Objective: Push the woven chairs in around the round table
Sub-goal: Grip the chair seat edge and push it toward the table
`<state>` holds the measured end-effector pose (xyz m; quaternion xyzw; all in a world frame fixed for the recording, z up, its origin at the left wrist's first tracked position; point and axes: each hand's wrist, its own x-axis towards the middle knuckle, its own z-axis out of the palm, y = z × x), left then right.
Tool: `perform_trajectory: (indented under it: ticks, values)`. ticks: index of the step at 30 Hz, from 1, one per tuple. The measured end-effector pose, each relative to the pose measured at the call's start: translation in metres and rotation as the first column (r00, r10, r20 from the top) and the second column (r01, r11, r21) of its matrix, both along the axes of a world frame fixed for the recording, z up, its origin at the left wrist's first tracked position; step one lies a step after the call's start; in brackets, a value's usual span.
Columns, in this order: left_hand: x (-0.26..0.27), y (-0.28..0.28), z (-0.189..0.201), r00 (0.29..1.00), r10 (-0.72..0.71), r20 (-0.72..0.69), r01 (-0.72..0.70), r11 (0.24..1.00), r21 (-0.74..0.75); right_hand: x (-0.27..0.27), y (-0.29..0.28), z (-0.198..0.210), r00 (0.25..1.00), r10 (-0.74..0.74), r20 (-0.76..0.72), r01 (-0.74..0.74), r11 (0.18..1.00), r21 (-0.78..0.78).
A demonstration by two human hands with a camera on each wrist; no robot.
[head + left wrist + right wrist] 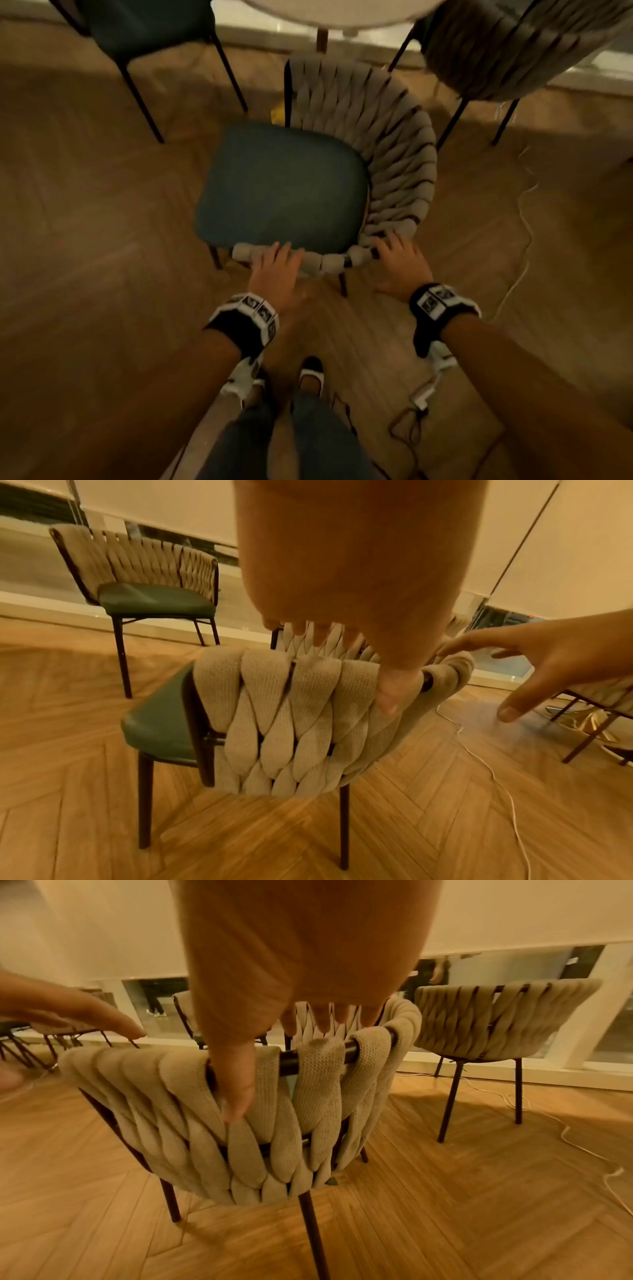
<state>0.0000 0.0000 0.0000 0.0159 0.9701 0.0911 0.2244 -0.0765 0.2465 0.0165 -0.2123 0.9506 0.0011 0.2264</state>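
Gripping woven chair (394,154) with both hands (274,270) (399,263).

The left hand (342,588) grips the chair (284,723) by its back, thumb on the outer weave, fingers (322,634) over the top rail. The right hand (565,656) reaches the rail's right end. A second chair (143,569) stands behind at left; a cable (493,772) crosses the floor (68,750).
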Motion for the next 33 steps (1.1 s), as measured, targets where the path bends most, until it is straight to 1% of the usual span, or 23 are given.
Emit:
perform_trajectory:
  ticks: [2, 3, 6, 8, 10, 12, 14, 16, 19, 22, 24, 25, 26, 27, 28, 29, 30, 31, 32, 33]
  values:
    - [-0.017, 0.007, -0.014, 0.999, 0.036, -0.001, -0.036, 0.999, -0.021, -0.025, -0.001, -0.011, 0.995, 0.059, -0.077, -0.055, 0.997, 0.051]
    - [-0.024, 0.011, -0.022, 0.999, 0.038, 0.016, -0.037, 0.999, -0.039, -0.038, 0.002, -0.018, 0.993, 0.081, -0.087, -0.072, 0.993, 0.095]
    - [-0.035, 0.023, -0.037, 0.998, 0.056, 0.001, -0.056, 0.998, -0.028, -0.065, 0.006, -0.030, 0.985, 0.170, -0.012, -0.164, 0.964, 0.207]
    - [-0.041, 0.024, -0.043, 0.998, 0.060, -0.025, -0.061, 0.997, -0.038, -0.074, 0.009, -0.032, 0.964, 0.263, -0.034, -0.249, 0.942, 0.225]
    - [-0.048, 0.020, -0.043, 0.999, 0.002, -0.039, -0.005, 0.997, -0.074, -0.078, 0.011, -0.031, 0.948, 0.313, -0.057, -0.292, 0.928, 0.231]
    - [-0.050, 0.013, -0.042, 0.995, -0.085, -0.045, 0.080, 0.992, -0.094, -0.078, 0.012, -0.031, 0.937, 0.345, -0.054, -0.324, 0.918, 0.227]
    - [-0.051, 0.004, -0.043, 0.988, -0.143, -0.064, 0.137, 0.986, -0.100, -0.075, 0.007, -0.029, 0.935, 0.351, -0.056, -0.328, 0.913, 0.243]
    - [-0.049, -0.010, -0.044, 0.983, -0.172, -0.070, 0.164, 0.981, -0.104, -0.067, -0.001, -0.030, 0.945, 0.323, -0.055, -0.302, 0.924, 0.237]
    - [-0.050, -0.049, -0.044, 0.973, -0.230, -0.026, 0.224, 0.964, -0.145, -0.042, -0.032, -0.029, 0.973, 0.229, -0.026, -0.218, 0.950, 0.222]
    - [-0.052, -0.104, -0.039, 0.949, -0.316, -0.019, 0.302, 0.921, -0.246, -0.007, -0.082, -0.027, 0.991, 0.131, -0.022, -0.126, 0.979, 0.161]
    - [-0.057, -0.141, -0.031, 0.939, -0.344, -0.032, 0.317, 0.894, -0.317, 0.019, -0.123, -0.027, 0.998, 0.056, 0.023, -0.059, 0.989, 0.134]
    - [-0.061, -0.157, -0.024, 0.949, -0.316, 0.010, 0.298, 0.883, -0.363, 0.030, -0.144, -0.026, 0.998, 0.015, 0.061, -0.022, 0.993, 0.119]
    - [-0.066, -0.172, -0.018, 0.966, -0.250, 0.068, 0.256, 0.879, -0.401, 0.039, -0.164, -0.025, 0.995, -0.012, 0.095, 0.003, 0.995, 0.095]
    - [-0.070, -0.185, -0.015, 0.979, -0.178, 0.103, 0.205, 0.860, -0.467, 0.046, -0.182, -0.022, 0.991, -0.030, 0.130, 0.022, 0.998, 0.059]
    - [-0.075, -0.193, -0.014, 0.982, -0.108, 0.156, 0.174, 0.836, -0.520, 0.050, -0.195, -0.021, 0.984, -0.035, 0.172, 0.034, 0.999, 0.008]
    - [-0.076, -0.195, -0.010, 0.982, -0.065, 0.177, 0.151, 0.830, -0.537, 0.050, -0.205, -0.020, 0.975, -0.021, 0.220, 0.036, 0.997, -0.061]
    - [-0.075, -0.190, -0.009, 0.981, -0.064, 0.184, 0.150, 0.849, -0.507, 0.047, -0.207, -0.020, 0.966, 0.018, 0.256, 0.014, 0.992, -0.123]
    - [-0.071, -0.181, -0.009, 0.976, -0.109, 0.191, 0.183, 0.884, -0.431, 0.041, -0.203, -0.021, 0.961, 0.086, 0.264, -0.046, 0.987, -0.154]
    - [-0.062, -0.164, -0.007, 0.964, -0.169, 0.203, 0.230, 0.918, -0.325, 0.031, -0.193, -0.021, 0.957, 0.160, 0.241, -0.128, 0.981, -0.144]
    - [-0.049, -0.144, -0.006, 0.955, -0.222, 0.195, 0.261, 0.944, -0.200, 0.019, -0.178, -0.023, 0.954, 0.215, 0.210, -0.199, 0.976, -0.093]
